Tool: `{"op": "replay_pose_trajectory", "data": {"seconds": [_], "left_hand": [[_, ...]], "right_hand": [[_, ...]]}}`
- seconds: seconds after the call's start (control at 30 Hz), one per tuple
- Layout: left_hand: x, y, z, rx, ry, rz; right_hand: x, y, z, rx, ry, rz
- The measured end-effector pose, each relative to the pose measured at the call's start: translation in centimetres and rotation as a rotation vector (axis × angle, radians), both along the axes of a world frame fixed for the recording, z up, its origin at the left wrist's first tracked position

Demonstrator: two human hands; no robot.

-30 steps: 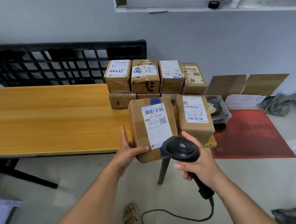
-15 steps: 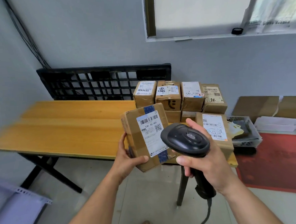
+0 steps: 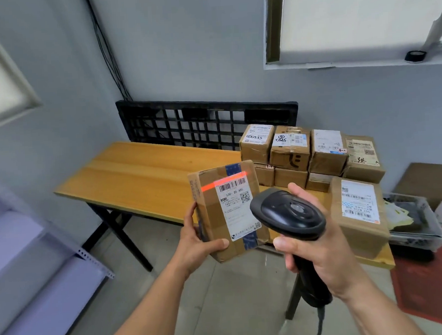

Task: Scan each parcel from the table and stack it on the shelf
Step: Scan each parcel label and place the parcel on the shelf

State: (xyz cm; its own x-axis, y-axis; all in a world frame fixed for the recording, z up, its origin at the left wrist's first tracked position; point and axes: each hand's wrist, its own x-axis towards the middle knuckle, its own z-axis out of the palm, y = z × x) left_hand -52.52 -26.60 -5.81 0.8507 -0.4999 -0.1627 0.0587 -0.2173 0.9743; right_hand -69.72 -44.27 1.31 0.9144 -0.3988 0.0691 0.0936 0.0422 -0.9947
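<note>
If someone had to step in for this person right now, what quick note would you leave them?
Left hand holds the taped parcel, clear of the table.
Right hand grips the scanner; its red line crosses the top of the parcel's label.
Other parcels sit stacked at the table's far right end, one more by the front edge.
Done: this parcel picked up, scan under way. Left: place it on the shelf, blurred at lower left, then the rest.

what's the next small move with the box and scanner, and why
Probably tip the scanner in the right hand slightly down: its red line lies along the top edge of the label, barely skimming the barcode, while the left hand grips the box.
</note>
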Motion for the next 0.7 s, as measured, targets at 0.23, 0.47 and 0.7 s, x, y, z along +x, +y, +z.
{"op": "replay_pose_trajectory", "data": {"seconds": [0.23, 0.47, 0.7], "left_hand": [[0.1, 4.6, 0.7, -0.010, -0.027, 0.070], [-0.7, 13.0, 2.3, -0.035, -0.047, 0.126], [-3.1, 24.7, 4.0, -0.058, -0.133, 0.269]], "right_hand": [[0.5, 3.5, 0.9, 0.006, -0.005, 0.061], [0.7, 10.5, 2.8, -0.026, -0.039, 0.110], [0.7, 20.2, 4.7, -0.096, -0.101, 0.216]]}}
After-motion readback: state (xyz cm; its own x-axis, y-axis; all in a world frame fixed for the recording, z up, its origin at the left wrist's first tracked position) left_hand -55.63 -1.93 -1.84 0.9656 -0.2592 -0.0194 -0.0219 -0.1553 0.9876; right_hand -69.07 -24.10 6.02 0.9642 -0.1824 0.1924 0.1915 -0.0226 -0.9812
